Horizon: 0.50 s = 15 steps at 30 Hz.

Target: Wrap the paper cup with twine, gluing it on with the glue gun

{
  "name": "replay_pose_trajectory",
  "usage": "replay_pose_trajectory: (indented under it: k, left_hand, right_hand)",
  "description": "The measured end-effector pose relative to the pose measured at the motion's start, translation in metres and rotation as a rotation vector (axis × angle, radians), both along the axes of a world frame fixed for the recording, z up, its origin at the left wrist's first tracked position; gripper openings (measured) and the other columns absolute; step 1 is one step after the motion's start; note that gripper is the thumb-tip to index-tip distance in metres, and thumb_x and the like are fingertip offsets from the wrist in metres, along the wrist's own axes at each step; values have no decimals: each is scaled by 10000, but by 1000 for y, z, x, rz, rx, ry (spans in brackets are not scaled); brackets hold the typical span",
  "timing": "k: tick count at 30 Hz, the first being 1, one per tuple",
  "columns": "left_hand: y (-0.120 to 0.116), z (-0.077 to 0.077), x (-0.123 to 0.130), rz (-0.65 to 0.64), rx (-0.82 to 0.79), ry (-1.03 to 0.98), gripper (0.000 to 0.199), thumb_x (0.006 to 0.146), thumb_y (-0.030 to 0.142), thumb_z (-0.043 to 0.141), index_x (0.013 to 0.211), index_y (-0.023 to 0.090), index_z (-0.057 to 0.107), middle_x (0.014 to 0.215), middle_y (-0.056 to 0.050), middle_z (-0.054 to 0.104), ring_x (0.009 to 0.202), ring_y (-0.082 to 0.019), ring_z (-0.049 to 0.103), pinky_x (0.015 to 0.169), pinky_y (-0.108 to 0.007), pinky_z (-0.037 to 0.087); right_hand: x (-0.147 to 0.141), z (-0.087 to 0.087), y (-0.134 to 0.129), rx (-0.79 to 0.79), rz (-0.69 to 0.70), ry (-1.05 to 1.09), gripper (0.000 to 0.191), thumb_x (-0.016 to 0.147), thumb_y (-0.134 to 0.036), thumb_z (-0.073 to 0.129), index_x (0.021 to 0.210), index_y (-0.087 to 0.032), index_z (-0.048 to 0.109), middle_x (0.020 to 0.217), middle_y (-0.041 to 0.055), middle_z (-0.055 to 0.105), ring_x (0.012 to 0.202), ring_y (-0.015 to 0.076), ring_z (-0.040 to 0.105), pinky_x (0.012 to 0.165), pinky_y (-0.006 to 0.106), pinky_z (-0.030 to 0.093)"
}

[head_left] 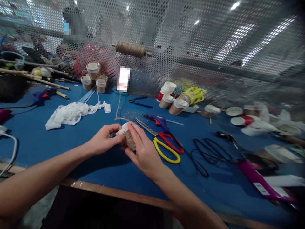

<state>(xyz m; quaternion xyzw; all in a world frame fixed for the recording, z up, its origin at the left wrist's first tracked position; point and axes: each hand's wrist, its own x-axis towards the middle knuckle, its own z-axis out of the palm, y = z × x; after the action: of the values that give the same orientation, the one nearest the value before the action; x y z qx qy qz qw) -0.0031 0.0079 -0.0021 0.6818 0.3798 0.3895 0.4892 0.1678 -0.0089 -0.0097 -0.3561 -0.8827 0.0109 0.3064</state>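
Between my hands is a small paper cup (pixel 130 142), lying tilted, its lower part wound with brown twine and a white band left bare. My left hand (pixel 108 138) pinches the cup's white end. My right hand (pixel 145 152) wraps around the twine-covered side, covering much of it. A strand of twine (pixel 117 108) runs from the cup up toward the twine spool (pixel 130 49) on the mesh panel. Just right of my right hand lie scissors (pixel 166 146) with one red and one yellow handle, beside a blue glue gun (pixel 158 121).
White lace fabric (pixel 71 113) lies at left, near a second blue glue gun (pixel 43 96). Finished twine baskets (pixel 94 76) stack at the back. Pliers (pixel 140 102), more cups (pixel 169 89), a black cord (pixel 209 151) and a purple power strip (pixel 262 181) occupy the table.
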Motion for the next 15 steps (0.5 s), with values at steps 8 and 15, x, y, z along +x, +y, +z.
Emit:
replay_pose_trajectory:
  k: [8, 15]
  left_hand:
    - [1, 3, 0, -15, -36, -7, 198, 743, 287, 505, 617, 140, 465, 606, 30, 427, 593, -98, 387, 565, -228, 309]
    - [2, 6, 2, -11, -98, -33, 174, 711, 268, 517, 606, 137, 471, 605, 23, 460, 611, -105, 421, 597, -238, 338]
  right_hand:
    - [1, 1, -1, -8, 9, -29, 624, 780, -138, 514, 1349, -90, 261, 1338, 200, 363, 1242, 273, 348, 1000, 446, 373]
    - [2, -1, 0, -8, 16, -17, 601, 783, -141, 503, 1339, -71, 283, 1334, 200, 364, 1240, 270, 349, 1004, 434, 366]
